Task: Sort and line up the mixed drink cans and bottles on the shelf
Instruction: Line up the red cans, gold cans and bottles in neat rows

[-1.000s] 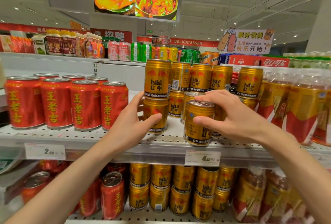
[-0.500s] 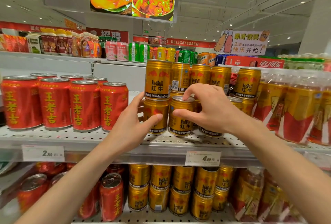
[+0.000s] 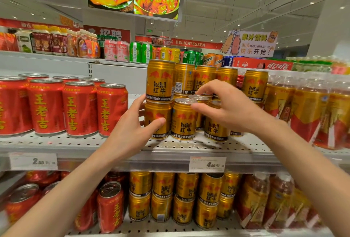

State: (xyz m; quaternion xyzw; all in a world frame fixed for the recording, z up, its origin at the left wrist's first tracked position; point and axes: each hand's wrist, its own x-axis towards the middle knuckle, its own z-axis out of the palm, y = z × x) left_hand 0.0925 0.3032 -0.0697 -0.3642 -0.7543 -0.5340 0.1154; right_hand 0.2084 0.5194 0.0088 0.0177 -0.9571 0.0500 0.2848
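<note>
Gold Red Bull cans (image 3: 254, 85) stand two high on the perforated white shelf (image 3: 85, 146). My left hand (image 3: 130, 132) grips the lower can (image 3: 154, 111) of the leftmost stack, thumb on its front. Right beside that stack a single gold can (image 3: 182, 121) stands upright on the shelf. My right hand (image 3: 229, 109) hovers at its top right. The thumb tip touches its rim, and the fingers are spread and curl over the cans behind. Another gold can (image 3: 215, 129) shows under my right palm.
Red herbal-tea cans (image 3: 79, 109) fill the shelf's left side. Wrapped packs of bottles (image 3: 305, 111) crowd the right. Below are more gold cans (image 3: 186, 198) and tilted red cans (image 3: 110, 206). Price tags (image 3: 207, 164) hang on the shelf edge.
My right hand carried the gold can left and back from the shelf's front, set it down beside the left stack, and loosened its grip. My left hand stayed on the lower can.
</note>
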